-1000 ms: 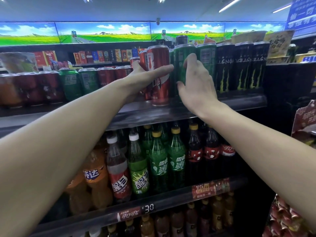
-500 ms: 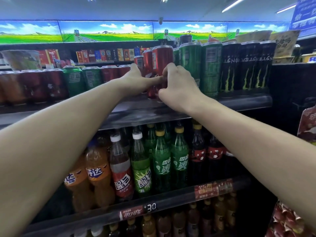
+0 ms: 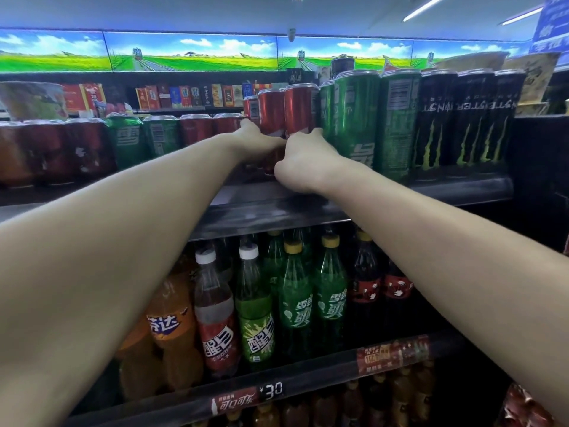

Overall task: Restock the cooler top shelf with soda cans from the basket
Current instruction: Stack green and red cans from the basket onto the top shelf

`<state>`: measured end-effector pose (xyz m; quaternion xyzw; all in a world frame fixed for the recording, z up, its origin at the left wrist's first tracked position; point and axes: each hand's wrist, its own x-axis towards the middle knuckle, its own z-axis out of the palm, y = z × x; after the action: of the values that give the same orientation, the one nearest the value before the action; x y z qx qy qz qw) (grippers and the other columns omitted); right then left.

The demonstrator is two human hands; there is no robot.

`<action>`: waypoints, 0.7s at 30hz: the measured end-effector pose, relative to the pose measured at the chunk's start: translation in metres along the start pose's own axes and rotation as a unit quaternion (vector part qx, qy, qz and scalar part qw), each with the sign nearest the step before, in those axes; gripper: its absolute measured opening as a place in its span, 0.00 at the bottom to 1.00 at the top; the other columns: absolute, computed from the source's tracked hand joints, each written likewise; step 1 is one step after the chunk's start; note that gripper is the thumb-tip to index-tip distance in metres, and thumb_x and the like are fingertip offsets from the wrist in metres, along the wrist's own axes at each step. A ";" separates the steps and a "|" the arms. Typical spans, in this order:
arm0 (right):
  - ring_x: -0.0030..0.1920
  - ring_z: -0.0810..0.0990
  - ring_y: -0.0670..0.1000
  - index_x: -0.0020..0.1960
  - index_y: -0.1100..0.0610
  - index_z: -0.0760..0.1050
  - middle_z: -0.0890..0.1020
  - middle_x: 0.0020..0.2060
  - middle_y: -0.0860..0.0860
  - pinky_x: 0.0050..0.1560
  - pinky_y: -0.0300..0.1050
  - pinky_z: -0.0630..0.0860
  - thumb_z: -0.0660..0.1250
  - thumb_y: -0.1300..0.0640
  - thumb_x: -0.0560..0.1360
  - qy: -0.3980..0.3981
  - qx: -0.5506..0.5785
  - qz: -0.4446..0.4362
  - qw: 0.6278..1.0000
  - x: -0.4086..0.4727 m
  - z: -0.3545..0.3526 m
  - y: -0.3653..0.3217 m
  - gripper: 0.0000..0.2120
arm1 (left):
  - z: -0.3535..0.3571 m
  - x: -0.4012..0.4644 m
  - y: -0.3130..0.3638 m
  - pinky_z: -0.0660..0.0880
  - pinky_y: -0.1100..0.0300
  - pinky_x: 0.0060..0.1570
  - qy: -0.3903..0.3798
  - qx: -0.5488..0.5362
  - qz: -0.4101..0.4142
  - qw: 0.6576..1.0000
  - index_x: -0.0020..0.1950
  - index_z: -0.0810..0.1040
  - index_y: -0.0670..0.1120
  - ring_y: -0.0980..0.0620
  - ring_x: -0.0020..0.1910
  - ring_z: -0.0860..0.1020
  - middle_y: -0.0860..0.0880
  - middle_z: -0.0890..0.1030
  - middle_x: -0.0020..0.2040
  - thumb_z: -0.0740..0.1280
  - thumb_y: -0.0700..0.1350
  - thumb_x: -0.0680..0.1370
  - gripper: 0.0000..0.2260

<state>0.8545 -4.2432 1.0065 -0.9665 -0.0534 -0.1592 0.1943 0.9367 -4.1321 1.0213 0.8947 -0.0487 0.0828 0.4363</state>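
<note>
Both hands meet low on a tall red aluminium soda can [image 3: 300,110] standing upright on the black cooler top shelf [image 3: 431,188], centre of frame. Left hand [image 3: 261,143] curls its fingers against the can's left side; right hand [image 3: 303,163] wraps the lower right side. Whether the can's base is down on the shelf cannot be told; the hands cover it. Just right stand tall green cans [image 3: 354,118], then black energy-drink cans [image 3: 437,118]. Lower centre: green plastic bottles [image 3: 295,303].
</note>
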 end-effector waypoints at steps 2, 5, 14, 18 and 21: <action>0.62 0.76 0.61 0.75 0.63 0.65 0.67 0.72 0.63 0.55 0.47 0.71 0.57 0.58 0.83 -0.018 0.004 -0.002 1.000 0.002 -0.002 -0.001 0.22 | -0.001 0.003 0.000 0.77 0.56 0.35 0.014 -0.003 0.000 1.000 0.81 0.45 0.37 0.42 0.59 0.82 0.38 0.79 0.64 0.74 0.58 0.77 0.50; 0.54 0.77 0.57 0.69 0.63 0.71 0.76 0.56 0.58 0.51 0.46 0.73 0.56 0.61 0.83 -0.050 -0.031 -0.027 0.998 0.009 -0.007 -0.003 0.16 | 0.000 0.009 -0.006 0.75 0.56 0.46 0.049 0.026 0.017 0.998 0.80 0.53 0.37 0.43 0.60 0.79 0.41 0.77 0.67 0.74 0.56 0.78 0.42; 0.37 0.71 0.53 0.38 0.59 0.66 0.71 0.40 0.54 0.33 0.43 0.65 0.58 0.61 0.83 -0.084 -0.076 -0.029 0.993 0.041 0.003 0.001 0.14 | 0.001 0.029 -0.021 0.71 0.51 0.62 0.076 0.109 0.036 0.990 0.81 0.52 0.37 0.39 0.69 0.74 0.38 0.74 0.71 0.70 0.52 0.81 0.39; 0.57 0.75 0.59 0.68 0.58 0.73 0.76 0.62 0.59 0.53 0.48 0.71 0.56 0.59 0.85 -0.103 -0.102 -0.034 0.989 0.044 0.007 -0.006 0.14 | 0.002 0.027 -0.020 0.71 0.50 0.64 0.105 0.147 0.029 0.983 0.82 0.42 0.36 0.34 0.70 0.72 0.32 0.64 0.76 0.68 0.49 0.82 0.42; 0.70 0.72 0.61 0.74 0.60 0.69 0.72 0.71 0.61 0.66 0.50 0.70 0.55 0.59 0.85 -0.108 -0.120 -0.024 0.987 0.049 0.009 -0.007 0.18 | -0.001 0.023 -0.022 0.69 0.54 0.55 0.103 0.194 0.083 0.972 0.79 0.56 0.44 0.36 0.57 0.73 0.30 0.63 0.74 0.66 0.41 0.80 0.30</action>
<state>0.9021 -4.2312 1.0169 -0.9928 -0.0775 -0.0634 0.0659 0.9630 -4.1183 1.0092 0.9418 -0.0602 0.2184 0.2486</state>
